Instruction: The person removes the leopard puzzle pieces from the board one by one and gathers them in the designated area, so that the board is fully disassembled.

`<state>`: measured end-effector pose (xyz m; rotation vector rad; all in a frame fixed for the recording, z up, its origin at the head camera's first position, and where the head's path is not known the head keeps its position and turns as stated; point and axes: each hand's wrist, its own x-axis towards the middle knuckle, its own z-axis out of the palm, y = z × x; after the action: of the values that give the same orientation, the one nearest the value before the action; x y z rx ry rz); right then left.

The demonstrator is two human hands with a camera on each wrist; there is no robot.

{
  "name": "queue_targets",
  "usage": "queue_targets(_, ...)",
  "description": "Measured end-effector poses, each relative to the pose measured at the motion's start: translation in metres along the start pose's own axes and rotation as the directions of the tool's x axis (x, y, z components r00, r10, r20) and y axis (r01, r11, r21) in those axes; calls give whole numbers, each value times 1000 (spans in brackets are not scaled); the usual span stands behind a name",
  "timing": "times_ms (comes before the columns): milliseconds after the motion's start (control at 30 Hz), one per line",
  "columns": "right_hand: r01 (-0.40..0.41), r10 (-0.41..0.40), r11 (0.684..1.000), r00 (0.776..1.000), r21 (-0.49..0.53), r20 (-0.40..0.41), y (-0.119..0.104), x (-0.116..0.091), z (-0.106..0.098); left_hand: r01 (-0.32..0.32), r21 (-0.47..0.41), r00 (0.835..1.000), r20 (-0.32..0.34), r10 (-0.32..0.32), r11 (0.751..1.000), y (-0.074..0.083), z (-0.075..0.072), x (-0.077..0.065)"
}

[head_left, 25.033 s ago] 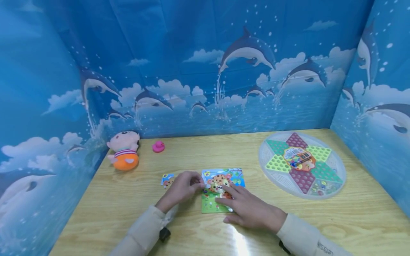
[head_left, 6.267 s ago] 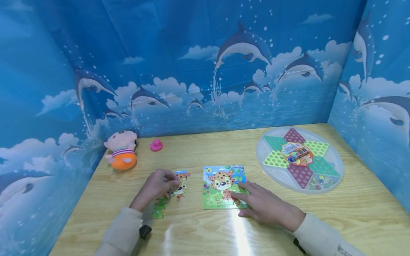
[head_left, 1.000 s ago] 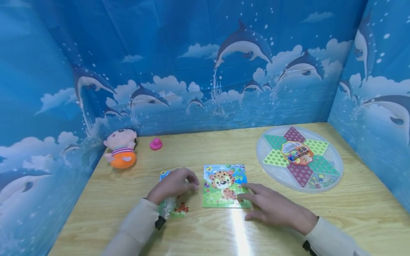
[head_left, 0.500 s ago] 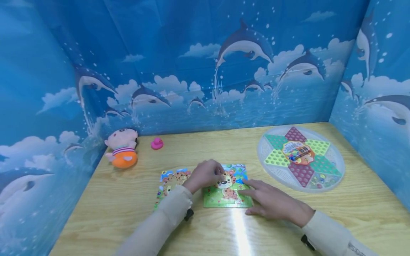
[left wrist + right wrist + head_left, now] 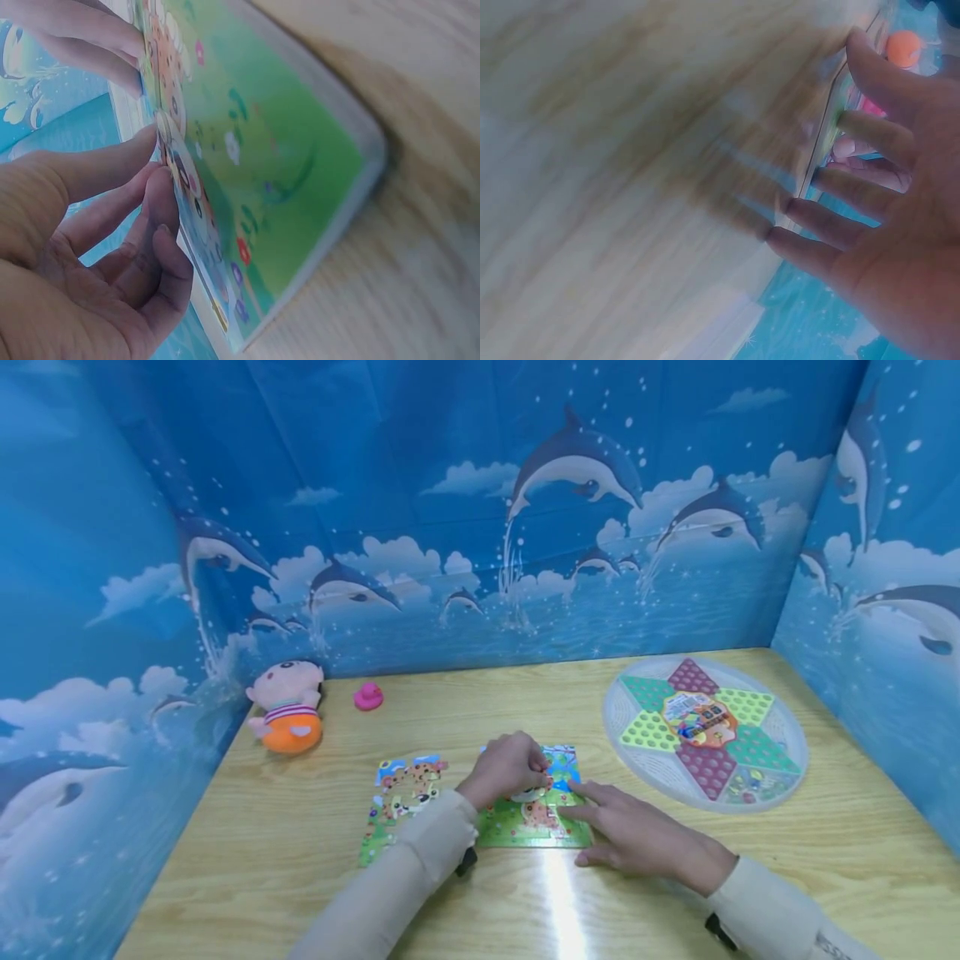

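A square leopard jigsaw puzzle lies on the table in front of me. Over its upper middle my left hand pinches a small puzzle piece, mostly hidden by the fingers. In the left wrist view, the left hand has its thumb and index fingertips together right at the puzzle's surface. My right hand is spread at the puzzle's right edge, fingertips on it. The right wrist view shows the fingers of that hand extended along the edge. Left of the puzzle lie several loose puzzle pieces, partly covered by the left sleeve.
At the back left sit a plush toy in orange shorts and a pink rubber duck. A round Chinese checkers board lies at the right. A blue dolphin backdrop stands behind and beside the wooden table.
My left hand has moved right, from the loose pieces onto the puzzle, and a little further right in the last half second. The right hand has hardly moved.
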<state>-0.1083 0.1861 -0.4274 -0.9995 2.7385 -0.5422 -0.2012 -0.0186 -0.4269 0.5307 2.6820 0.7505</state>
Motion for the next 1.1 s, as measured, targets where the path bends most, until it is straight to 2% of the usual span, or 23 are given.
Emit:
queue_targets(500, 5, -5, 1000, 1000, -11, 2, 2, 0, 3, 27, -20, 999, -28, -27, 999, 2, 6, 2)
queue_targets(767, 7, -7, 1000, 1000, -16, 0, 2, -1, 3, 16, -23, 999, -37, -17, 1000, 2, 6, 2)
queue_targets(1100, 6, -6, 1000, 1000, -11, -1, 2, 0, 4, 26, -85, 999, -26, -28, 996, 2, 5, 2)
